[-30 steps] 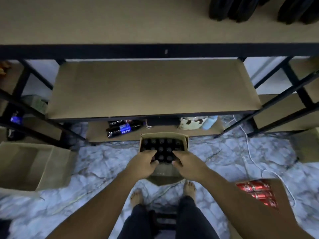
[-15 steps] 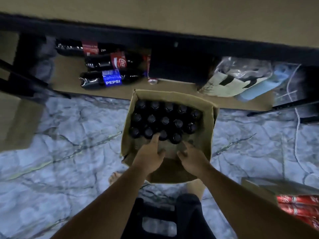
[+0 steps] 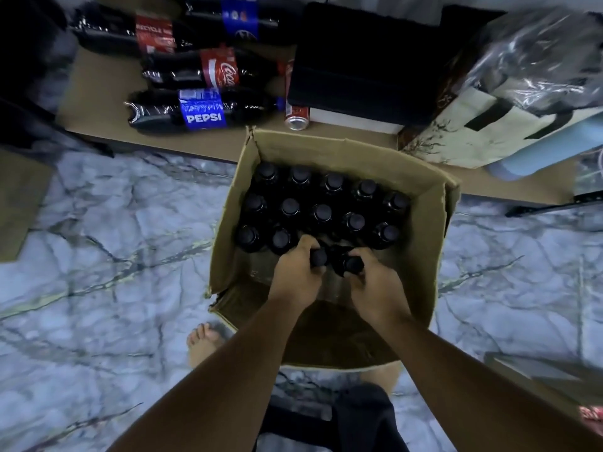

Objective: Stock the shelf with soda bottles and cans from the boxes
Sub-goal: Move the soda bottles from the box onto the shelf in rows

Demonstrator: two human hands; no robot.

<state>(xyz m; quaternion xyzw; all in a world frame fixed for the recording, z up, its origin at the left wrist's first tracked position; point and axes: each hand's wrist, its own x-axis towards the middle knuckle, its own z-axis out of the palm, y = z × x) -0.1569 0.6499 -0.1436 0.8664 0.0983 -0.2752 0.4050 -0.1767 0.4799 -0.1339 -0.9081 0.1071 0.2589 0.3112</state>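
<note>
An open cardboard box (image 3: 437, 230) stands on the marble floor, holding several upright dark soda bottles (image 3: 321, 213) with black caps. My left hand (image 3: 295, 275) grips the neck of one bottle (image 3: 318, 257) in the nearest row. Beside it, my right hand (image 3: 375, 285) grips the neck of a second bottle (image 3: 350, 265). Both hands are inside the box. On the low shelf board (image 3: 98, 93) behind the box lie a Pepsi bottle (image 3: 202, 109), a Coca-Cola bottle (image 3: 212, 70) and a red can (image 3: 297, 115).
A black box (image 3: 359, 60) and a white bag (image 3: 489, 125) under clear plastic sit on the low shelf. My bare foot (image 3: 202, 344) is left of the box. Another carton with red cans (image 3: 590, 415) shows at the lower right edge.
The view dropped down and closer to the box. My hands went from its near edge into the box and each closed on a bottle neck.
</note>
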